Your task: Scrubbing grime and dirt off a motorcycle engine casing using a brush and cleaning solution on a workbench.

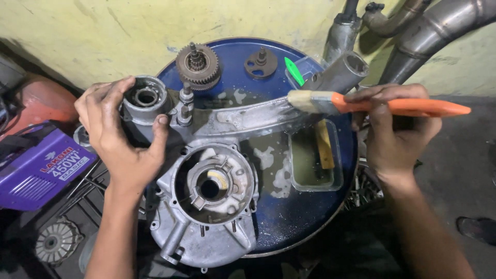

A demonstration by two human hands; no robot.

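On the drum lid (289, 217), left hand (121, 137) grips the engine casing (206, 206) (fingers partly hidden), right hand (395, 126) apparently pinching a brush (361, 105).

Single head view, looking steeply down, close over drum top (289, 217), edges perhaps cropped

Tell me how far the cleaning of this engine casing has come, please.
Looks done: gears are out and set aside on the drum top. In hand: left hand steadies the casing; right hand works the brush along its wet arm. Left, probably: the lower housing, which looks unbrushed.
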